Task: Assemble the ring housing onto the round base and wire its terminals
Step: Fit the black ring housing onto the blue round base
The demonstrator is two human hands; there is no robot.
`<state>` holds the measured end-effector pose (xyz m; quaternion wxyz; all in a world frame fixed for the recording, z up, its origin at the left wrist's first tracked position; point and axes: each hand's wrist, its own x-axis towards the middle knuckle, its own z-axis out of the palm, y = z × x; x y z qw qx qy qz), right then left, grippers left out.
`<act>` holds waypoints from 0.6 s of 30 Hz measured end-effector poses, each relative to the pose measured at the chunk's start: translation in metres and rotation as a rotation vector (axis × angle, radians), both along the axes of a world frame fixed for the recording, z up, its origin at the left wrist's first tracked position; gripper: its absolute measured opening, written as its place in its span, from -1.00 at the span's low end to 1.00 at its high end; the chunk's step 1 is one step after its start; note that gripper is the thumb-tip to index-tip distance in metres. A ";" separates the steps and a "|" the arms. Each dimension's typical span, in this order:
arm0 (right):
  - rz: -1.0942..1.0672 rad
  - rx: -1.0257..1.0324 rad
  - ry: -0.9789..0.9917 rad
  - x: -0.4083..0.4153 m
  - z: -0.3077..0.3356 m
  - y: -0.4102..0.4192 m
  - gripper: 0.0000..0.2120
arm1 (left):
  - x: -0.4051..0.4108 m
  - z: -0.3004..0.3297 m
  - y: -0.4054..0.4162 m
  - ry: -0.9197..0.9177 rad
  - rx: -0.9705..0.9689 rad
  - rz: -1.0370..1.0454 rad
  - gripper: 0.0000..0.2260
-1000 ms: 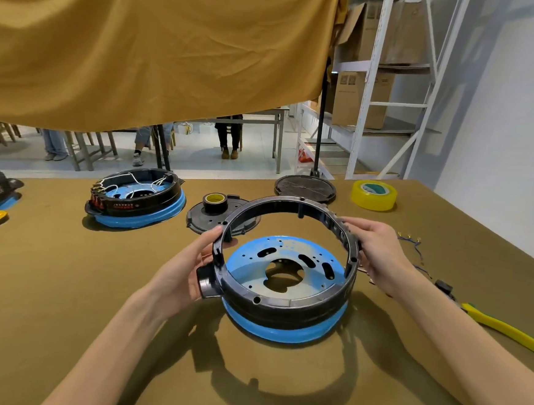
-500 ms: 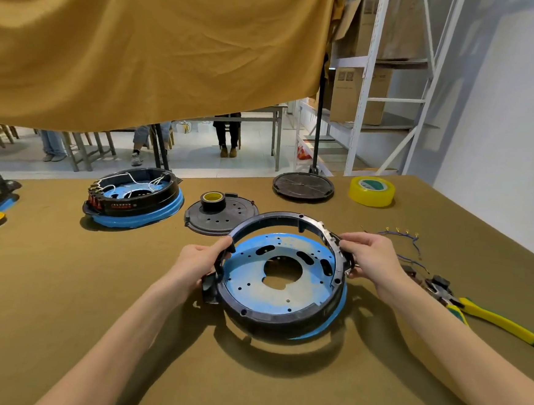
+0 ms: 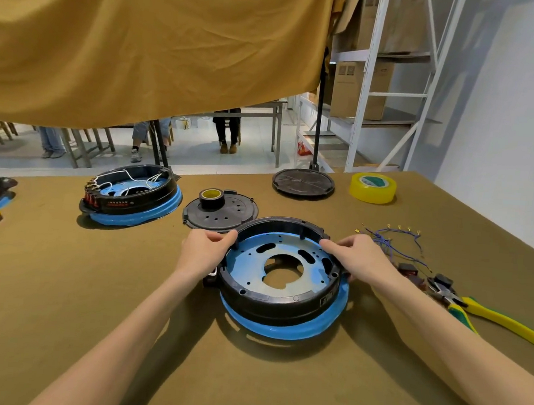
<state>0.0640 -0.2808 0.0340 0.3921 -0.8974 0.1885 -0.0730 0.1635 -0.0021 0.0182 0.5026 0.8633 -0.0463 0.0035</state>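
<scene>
A black ring housing (image 3: 270, 305) sits on the blue round base (image 3: 284, 330) in the middle of the table. The base's blue plate with slots and a central hole shows through the ring. My left hand (image 3: 206, 250) grips the ring's left rim, thumb over the top edge. My right hand (image 3: 355, 257) grips the right rim the same way. A bundle of blue wires with gold terminals (image 3: 390, 239) lies just right of my right hand.
Yellow-handled pliers (image 3: 490, 315) and small dark parts lie at the right. A black lid with a tape roll (image 3: 220, 211), a wired finished unit (image 3: 132, 196), a black disc (image 3: 303, 180) and yellow tape (image 3: 373, 187) stand further back. A cloth hangs above.
The ring housing was held tilted above the blue base; both hands lowered it and it now sits level on the base.
</scene>
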 end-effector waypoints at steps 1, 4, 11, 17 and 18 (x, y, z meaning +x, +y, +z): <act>0.006 -0.037 0.016 0.000 -0.001 -0.001 -0.39 | 0.000 -0.001 0.000 -0.013 -0.008 -0.008 -0.64; 0.024 -0.109 0.043 -0.001 0.000 -0.004 -0.33 | 0.000 -0.001 -0.001 -0.031 -0.049 -0.036 -0.79; 0.031 -0.177 0.036 -0.008 0.001 -0.006 -0.30 | 0.001 -0.008 0.005 0.032 -0.141 -0.225 -0.80; 0.034 -0.217 0.001 -0.008 0.008 0.000 -0.42 | -0.008 -0.030 0.006 -0.106 -0.327 -0.090 -0.78; 0.030 -0.247 -0.050 -0.007 0.011 0.004 -0.45 | -0.008 -0.030 0.005 -0.150 -0.344 -0.080 -0.79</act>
